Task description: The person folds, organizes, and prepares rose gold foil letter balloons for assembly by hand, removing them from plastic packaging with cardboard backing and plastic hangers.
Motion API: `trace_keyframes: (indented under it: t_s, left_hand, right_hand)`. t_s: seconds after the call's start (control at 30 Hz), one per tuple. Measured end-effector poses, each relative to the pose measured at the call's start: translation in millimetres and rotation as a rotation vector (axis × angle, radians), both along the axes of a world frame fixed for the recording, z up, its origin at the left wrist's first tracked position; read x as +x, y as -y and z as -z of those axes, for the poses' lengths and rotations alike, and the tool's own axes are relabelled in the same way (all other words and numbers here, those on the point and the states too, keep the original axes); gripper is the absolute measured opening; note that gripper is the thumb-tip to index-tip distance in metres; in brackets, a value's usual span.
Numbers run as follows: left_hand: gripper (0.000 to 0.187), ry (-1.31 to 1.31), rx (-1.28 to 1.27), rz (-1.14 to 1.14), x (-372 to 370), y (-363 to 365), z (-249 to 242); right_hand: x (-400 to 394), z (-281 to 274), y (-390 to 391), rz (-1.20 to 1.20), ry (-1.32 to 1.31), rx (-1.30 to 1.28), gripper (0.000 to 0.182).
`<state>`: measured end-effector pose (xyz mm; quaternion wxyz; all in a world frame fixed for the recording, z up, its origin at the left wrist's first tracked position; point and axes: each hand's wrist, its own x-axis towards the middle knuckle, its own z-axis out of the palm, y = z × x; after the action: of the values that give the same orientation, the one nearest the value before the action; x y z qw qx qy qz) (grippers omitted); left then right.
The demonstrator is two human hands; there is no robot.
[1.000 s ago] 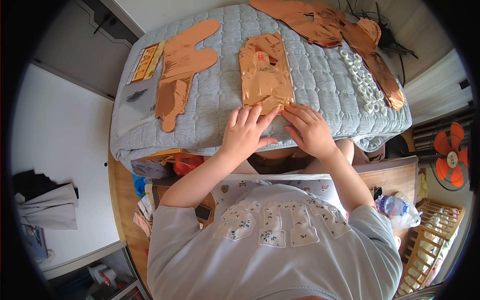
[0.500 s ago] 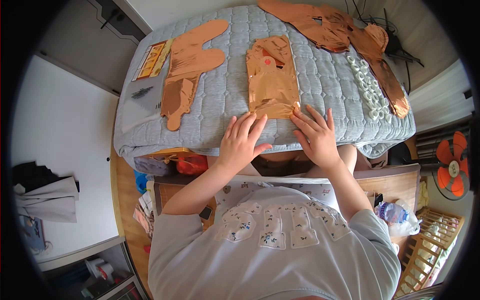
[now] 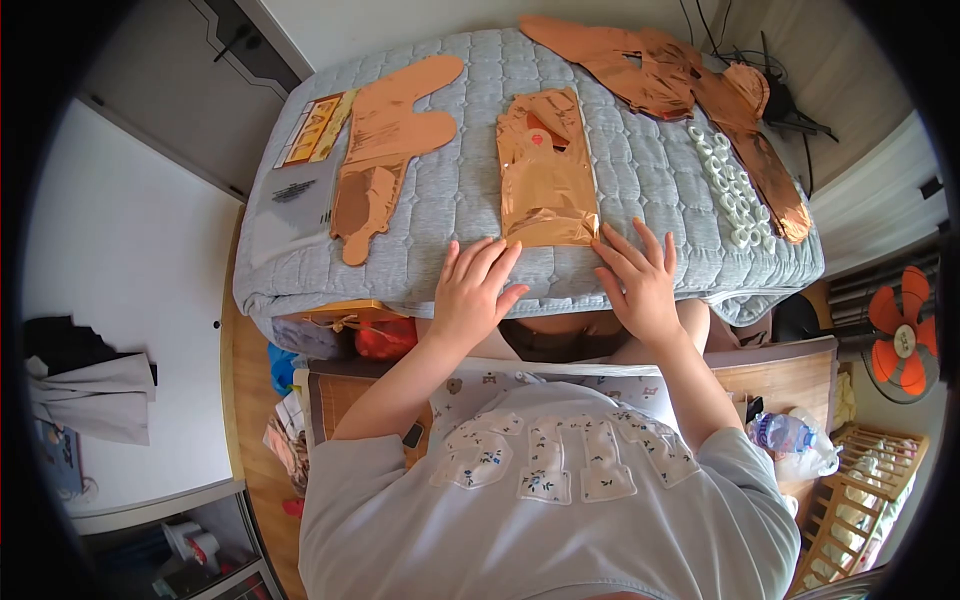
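Note:
A folded copper-coloured foil balloon [image 3: 547,185] lies flat on the quilted grey mattress [image 3: 455,215], a small red mark near its top. My left hand [image 3: 474,285] is open, palm down, fingertips by the foil's near left corner. On the other side, my right hand [image 3: 641,278] is open too, its fingers spread at the near right corner. To the left lies a flat, unfolded copper foil balloon [image 3: 375,145]. Beside it are a clear plastic bag [image 3: 285,215] with black print and a yellow-red printed packet [image 3: 318,128].
More copper foil [image 3: 650,70] stretches along the far right of the mattress. Several small white rings [image 3: 735,190] lie in rows near it. An orange-bladed fan [image 3: 903,335] stands at right, with a plastic bottle [image 3: 780,433] below it. Dark cables [image 3: 780,85] sit behind the bed.
Both hands have eased back slightly toward me; the left fingers have slid left off the foil's near edge. The folded foil looks flatter at its near end. The view has shifted a little.

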<state>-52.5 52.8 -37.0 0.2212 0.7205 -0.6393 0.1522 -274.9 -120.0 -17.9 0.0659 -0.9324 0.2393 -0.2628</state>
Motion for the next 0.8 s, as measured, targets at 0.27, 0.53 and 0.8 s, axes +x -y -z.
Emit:
trace_keyframes:
  t_s: [0.27, 0.53, 0.8]
  left_hand:
    - [0.053, -0.294, -0.021, 0.118, 32, 25, -35]
    - [0.091, -0.015, 0.2, 0.163, 67, 57, -49]
    - [0.112, -0.098, 0.391, 0.275, 65, 49, -45]
  right_hand:
    - [17, -26, 35, -0.247, 0.113, 0.24, 0.043]
    - [42, -41, 82, -0.34, -0.196, 0.151, 0.108]
    - [33, -43, 73, -0.4, -0.289, 0.131, 0.116]
